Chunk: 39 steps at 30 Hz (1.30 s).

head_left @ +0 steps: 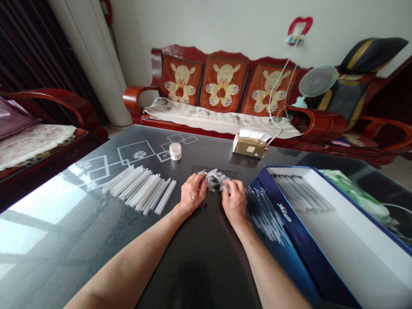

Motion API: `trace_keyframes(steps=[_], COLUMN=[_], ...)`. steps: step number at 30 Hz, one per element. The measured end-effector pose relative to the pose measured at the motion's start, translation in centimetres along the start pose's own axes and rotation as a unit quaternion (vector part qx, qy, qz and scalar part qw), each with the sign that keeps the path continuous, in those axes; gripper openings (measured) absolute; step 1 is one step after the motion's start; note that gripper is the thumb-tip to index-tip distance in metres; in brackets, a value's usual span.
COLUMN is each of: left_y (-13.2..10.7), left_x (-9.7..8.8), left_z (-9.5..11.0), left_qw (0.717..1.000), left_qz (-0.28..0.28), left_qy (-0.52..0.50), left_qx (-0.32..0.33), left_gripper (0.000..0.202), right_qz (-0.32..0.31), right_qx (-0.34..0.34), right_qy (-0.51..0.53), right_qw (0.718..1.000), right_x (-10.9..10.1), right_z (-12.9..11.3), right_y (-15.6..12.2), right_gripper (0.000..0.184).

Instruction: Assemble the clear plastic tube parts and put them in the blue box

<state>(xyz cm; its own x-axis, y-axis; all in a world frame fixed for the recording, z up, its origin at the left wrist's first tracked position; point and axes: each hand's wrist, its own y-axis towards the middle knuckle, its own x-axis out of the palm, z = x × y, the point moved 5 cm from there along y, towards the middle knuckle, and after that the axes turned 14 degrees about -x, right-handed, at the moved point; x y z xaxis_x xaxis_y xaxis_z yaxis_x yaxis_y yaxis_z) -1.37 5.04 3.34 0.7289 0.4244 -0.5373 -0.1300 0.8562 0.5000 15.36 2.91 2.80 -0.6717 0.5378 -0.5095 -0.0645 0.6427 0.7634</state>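
A small heap of clear and black pen caps (213, 180) lies on the dark table, between my two hands. My left hand (194, 191) is at the heap's left edge with its fingers curled and pressed together; what they hold, if anything, is hidden. At the right edge, my right hand (235, 201) pinches a small greyish pen cap (227, 187) between thumb and fingers. One small black piece (205, 205) lies apart, nearer to me. Whitish translucent pen barrels (138, 189) are laid out in a row left of my left hand. Thin ink refills (265, 214) lie just beyond my right hand.
A blue box with white inside (334, 244) stands at the right, holding a row of clear pens (301, 193). Green-and-white plastic packaging (354, 193) is behind it. A small round jar (175, 152) and a tissue pack (250, 146) stand toward the sofa (138, 101).
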Motion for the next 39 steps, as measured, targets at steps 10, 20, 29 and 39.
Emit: trace_keyframes(steps=[10,20,29,39], left_y=[-0.9,-1.0,-1.0,-1.3], left_x=[0.9,1.2,1.4,0.8], left_z=[1.1,0.7,1.1,1.9], left_qw=[0.991,0.989,0.981,0.982], left_qz=[-0.087,-0.107,-0.172,-0.119], left_qy=[0.073,0.093,0.062,0.118], left_qx=[0.07,0.05,0.062,0.091], left_gripper=[0.023,0.024,0.028,0.031], right_qz=[0.182,0.146,0.051,0.101], right_qx=[0.344,0.3,0.276,0.329], right_qy=[0.459,0.445,0.441,0.484], right_qw=[0.799,0.831,0.852,0.804], right_x=[2.1,2.2,2.5,2.7], right_z=[2.9,2.2,2.0,0.6], right_y=[-1.0,-0.9,-1.2,-1.0], right_gripper=[0.037,0.032,0.035,0.037])
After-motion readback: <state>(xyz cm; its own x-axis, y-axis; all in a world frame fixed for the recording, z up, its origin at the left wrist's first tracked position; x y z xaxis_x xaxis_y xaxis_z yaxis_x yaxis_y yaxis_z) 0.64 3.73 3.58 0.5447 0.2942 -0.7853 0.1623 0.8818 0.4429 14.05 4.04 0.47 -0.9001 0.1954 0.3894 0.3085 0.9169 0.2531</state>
